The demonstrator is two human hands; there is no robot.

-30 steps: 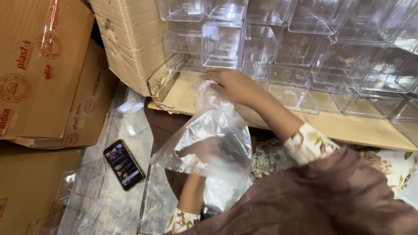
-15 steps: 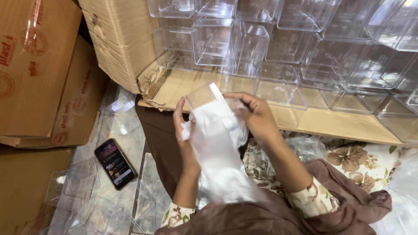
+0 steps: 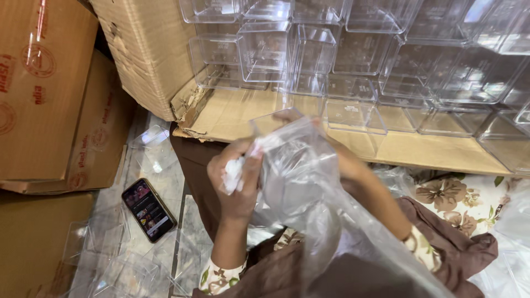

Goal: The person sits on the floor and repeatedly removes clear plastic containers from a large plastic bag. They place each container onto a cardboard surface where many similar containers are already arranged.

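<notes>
A clear plastic bag (image 3: 309,221) hangs in front of me over my lap, with a clear plastic box (image 3: 276,124) showing at its top. My left hand (image 3: 237,176) grips the bag's bunched upper edge from the left. My right hand (image 3: 345,165) is mostly hidden behind the bag and holds it and the box from the right. A big open cardboard carton (image 3: 149,55) lies on its side ahead, packed with several stacked clear plastic boxes (image 3: 353,55).
A smartphone (image 3: 148,209) with a lit screen lies on the tiled floor at left. Brown cardboard cartons (image 3: 38,88) stand at far left. Clear lids (image 3: 105,259) lie on the floor. More plastic bags (image 3: 513,221) sit at right on floral cloth.
The bag and box have been drawn lower and closer to me. My left hand has shifted to the bag's bunched top edge; my right hand has slipped behind the bag.
</notes>
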